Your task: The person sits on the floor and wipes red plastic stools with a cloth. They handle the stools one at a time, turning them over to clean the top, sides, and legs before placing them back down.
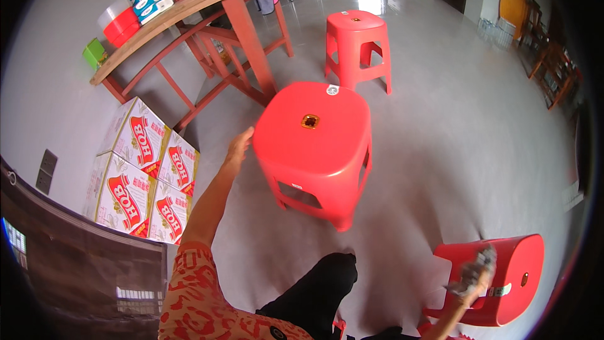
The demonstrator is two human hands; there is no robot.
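A red plastic stool (311, 141) stands upright in front of me, with a small gold-edged square in its seat and a round sticker at the far edge. My left hand (240, 145) grips this stool at the left side of its seat; some fingers are hidden by the rim. Low on the right, a grey, rumpled cloth (469, 271) is bunched in my closed right hand (483, 279). That hand is over a second red stool (519, 277), which lies tipped on its side with its seat facing right.
A third red stool (357, 44) stands farther back. At left, a wooden table (189, 9) bears tissue packs (150, 3) and a red bowl (121, 28). Stacked white-and-red cartons (129, 192) line the wall. Wooden chairs (553, 72) stand at far right. My black-clad knee (321, 283) juts forward.
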